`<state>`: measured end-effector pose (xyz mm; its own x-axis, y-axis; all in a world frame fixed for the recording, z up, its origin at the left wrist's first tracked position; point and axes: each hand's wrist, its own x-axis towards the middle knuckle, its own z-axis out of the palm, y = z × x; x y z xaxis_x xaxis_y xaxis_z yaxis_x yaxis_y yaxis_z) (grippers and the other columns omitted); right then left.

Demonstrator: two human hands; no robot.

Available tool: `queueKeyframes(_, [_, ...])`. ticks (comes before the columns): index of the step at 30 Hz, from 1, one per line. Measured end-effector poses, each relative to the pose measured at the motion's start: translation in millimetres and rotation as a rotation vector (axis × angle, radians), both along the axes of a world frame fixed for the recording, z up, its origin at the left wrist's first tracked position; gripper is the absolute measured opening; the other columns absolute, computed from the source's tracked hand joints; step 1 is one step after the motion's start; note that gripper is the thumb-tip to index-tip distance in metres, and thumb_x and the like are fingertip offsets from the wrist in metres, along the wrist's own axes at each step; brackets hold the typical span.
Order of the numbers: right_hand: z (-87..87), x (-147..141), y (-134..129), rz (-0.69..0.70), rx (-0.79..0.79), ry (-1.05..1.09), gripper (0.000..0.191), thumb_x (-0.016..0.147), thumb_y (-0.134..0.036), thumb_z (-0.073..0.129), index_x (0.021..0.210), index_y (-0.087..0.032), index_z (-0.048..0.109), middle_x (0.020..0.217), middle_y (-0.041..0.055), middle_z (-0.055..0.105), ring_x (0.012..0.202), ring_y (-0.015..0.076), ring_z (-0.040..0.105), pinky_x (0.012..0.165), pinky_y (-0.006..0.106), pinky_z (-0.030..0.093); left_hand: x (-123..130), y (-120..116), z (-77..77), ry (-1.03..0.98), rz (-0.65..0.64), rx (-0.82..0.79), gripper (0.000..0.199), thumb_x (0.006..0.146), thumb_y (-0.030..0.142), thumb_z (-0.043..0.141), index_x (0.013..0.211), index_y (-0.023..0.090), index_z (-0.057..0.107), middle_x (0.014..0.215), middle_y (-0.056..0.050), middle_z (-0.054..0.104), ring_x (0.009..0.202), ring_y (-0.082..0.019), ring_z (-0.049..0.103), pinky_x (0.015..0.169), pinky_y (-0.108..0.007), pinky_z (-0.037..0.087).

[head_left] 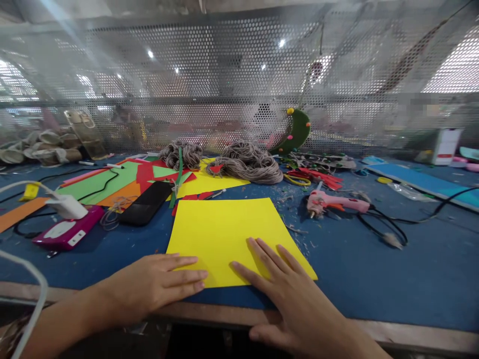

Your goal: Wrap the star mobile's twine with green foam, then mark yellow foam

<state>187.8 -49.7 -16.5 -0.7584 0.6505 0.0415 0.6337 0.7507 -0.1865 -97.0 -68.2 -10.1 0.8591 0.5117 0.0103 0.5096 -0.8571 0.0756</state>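
Note:
A square yellow sheet [224,229] lies flat near the front edge of the blue table. My left hand [160,281] rests with its fingertips on the sheet's lower left corner, fingers nearly straight and holding nothing. On the lower right part of the sheet, the spread fingers of my right hand [280,284] lie flat, its thumb near the table edge. Behind the sheet are bundles of grey cord [249,162] and more yellow sheet. A pink glue gun [337,202] lies to the right, and a black phone-like object [145,203] to the left.
A magenta power strip [69,229] with a white plug [67,205] sits at left, cables around it. Green, orange and red sheets [101,182] lie behind. Red scraps [322,178] and a blue board [422,182] are at right. A perforated metal screen [224,85] stands behind.

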Motion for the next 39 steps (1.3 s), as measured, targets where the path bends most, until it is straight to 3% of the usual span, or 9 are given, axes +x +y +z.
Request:
queueKeyframes(5, [-0.7,0,-1,0.0,0.026,0.014,0.072,0.065,-0.063,0.046,0.129,-0.034,0.026,0.139,0.0097,0.017,0.124,0.0342,0.017,0.094,0.057,0.017,-26,-14,-1.6,-0.018,0.012,-0.007,0.067,0.074,0.004,0.039,0.133,0.026,0.015,0.13,0.003,0.036,0.117,-0.014,0.037,0.099,-0.024,0.031])
queueKeyframes(9, [-2.0,0,-2,0.005,0.06,-0.005,0.073,0.066,-0.065,0.042,0.13,-0.034,0.025,0.137,0.0126,0.021,0.123,0.035,0.017,0.092,0.058,0.019,-42,-29,-0.5,0.003,0.09,0.028,0.073,0.069,0.0,0.036,0.133,0.028,0.014,0.129,0.003,0.037,0.116,-0.014,0.039,0.101,-0.03,0.026])
queueKeyframes(14, [2.2,2,-6,0.022,0.068,-0.016,0.072,0.068,-0.066,0.037,0.13,-0.033,0.024,0.136,0.0141,0.023,0.123,0.0355,0.017,0.091,0.058,0.022,-47,-41,1.6,0.028,0.211,0.074,0.063,0.068,0.002,0.039,0.126,0.028,0.033,0.126,0.004,0.043,0.111,-0.015,0.045,0.095,-0.027,0.035])
queueKeyframes(19, [9.0,2,-2,0.048,0.143,-0.02,0.054,0.077,-0.054,0.037,0.127,-0.034,0.031,0.132,0.014,0.033,0.119,0.0331,0.029,0.088,0.053,0.03,-13,-28,14.7,0.003,0.218,0.185,0.022,0.077,0.021,0.043,0.093,0.023,0.059,0.098,0.0,0.064,0.085,-0.017,0.059,0.08,-0.032,0.045])
queueKeyframes(25, [7.2,-9,11,0.091,0.405,-0.065,0.031,0.078,-0.029,0.049,0.109,-0.027,0.052,0.103,0.0097,0.058,0.09,0.0227,0.055,0.073,0.035,0.044,45,3,18.8,0.054,0.305,0.25,0.05,0.073,0.053,0.048,0.108,0.018,0.05,0.103,-0.008,0.058,0.088,-0.024,0.056,0.07,-0.036,0.046])
queueKeyframes(28, [12.5,-9,11,0.18,0.543,-0.049,0.019,0.078,-0.017,0.048,0.094,-0.017,0.057,0.08,0.0053,0.062,0.069,0.0152,0.057,0.061,0.026,0.042,59,8,17.7,0.091,0.247,0.343,0.032,0.075,0.044,0.051,0.094,0.019,0.055,0.086,-0.003,0.061,0.074,-0.02,0.058,0.057,-0.029,0.044])
queueKeyframes(31, [28.3,-9,11,0.198,0.688,0.024,0.013,0.078,-0.012,0.044,0.081,-0.014,0.057,0.066,0.0019,0.059,0.058,0.013,0.053,0.054,0.025,0.037,69,4,25.8,0.03,0.193,0.634,0.013,0.081,0.028,0.047,0.081,0.017,0.054,0.063,0.001,0.059,0.053,-0.015,0.055,0.046,-0.025,0.036])
queueKeyframes(34, [48.2,-14,13,0.233,0.824,0.096,0.017,0.081,-0.013,0.04,0.071,-0.016,0.054,0.059,-0.0001,0.055,0.053,0.0123,0.047,0.052,0.026,0.032,77,-2,42.5,-0.043,0.137,0.924,0.015,0.082,0.015,0.04,0.074,0.015,0.052,0.053,0.002,0.054,0.045,-0.013,0.05,0.044,-0.026,0.032])
queueKeyframes(39, [69.7,-21,21,0.356,1.006,0.137,0.022,0.082,-0.014,0.04,0.063,-0.016,0.051,0.052,-0.0029,0.05,0.048,0.0106,0.04,0.049,0.026,0.026,81,6,62.6,-0.004,0.123,0.968,0.018,0.083,0.017,0.039,0.067,0.016,0.046,0.053,0.002,0.051,0.048,-0.014,0.048,0.048,-0.026,0.031])
